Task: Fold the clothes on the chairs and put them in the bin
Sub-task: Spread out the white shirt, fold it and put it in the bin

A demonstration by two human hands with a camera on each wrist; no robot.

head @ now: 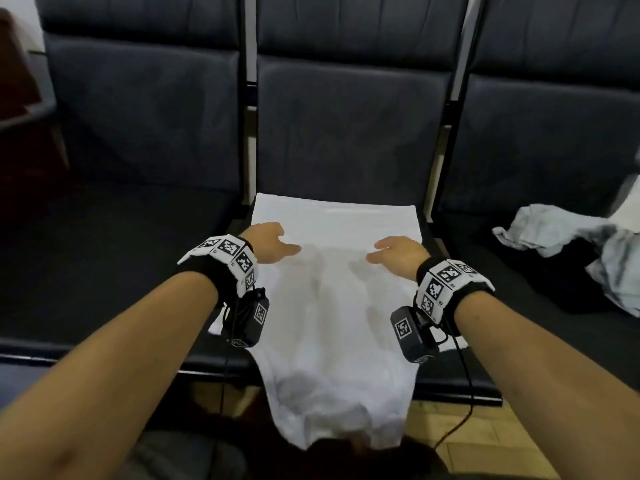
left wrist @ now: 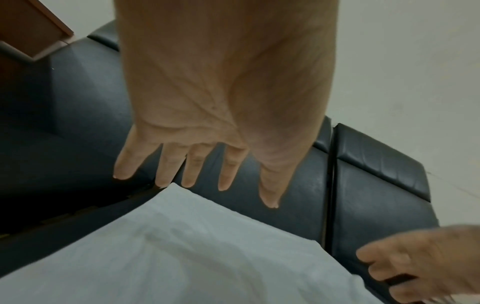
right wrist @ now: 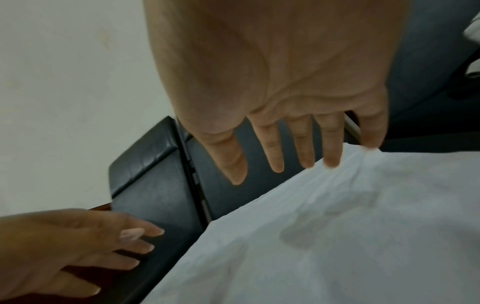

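A white garment (head: 332,306) lies spread flat on the middle chair seat (head: 429,386), its near end hanging over the front edge. My left hand (head: 273,242) is over its far left part, fingers straight and spread, holding nothing (left wrist: 197,170). My right hand (head: 398,252) is over the far right part, also flat and spread (right wrist: 303,152). In the right wrist view two fingertips (right wrist: 332,162) touch the cloth (right wrist: 337,236) near its far corner. The left wrist view shows the garment's far left corner (left wrist: 174,205) just below my fingertips.
A row of dark padded chairs runs left to right; the left seat (head: 114,265) carries nothing. A crumpled pale garment (head: 568,233) lies on dark cloth on the right seat. A brown wooden piece (head: 20,98) stands at the far left. A cable (head: 464,410) hangs from my right wrist.
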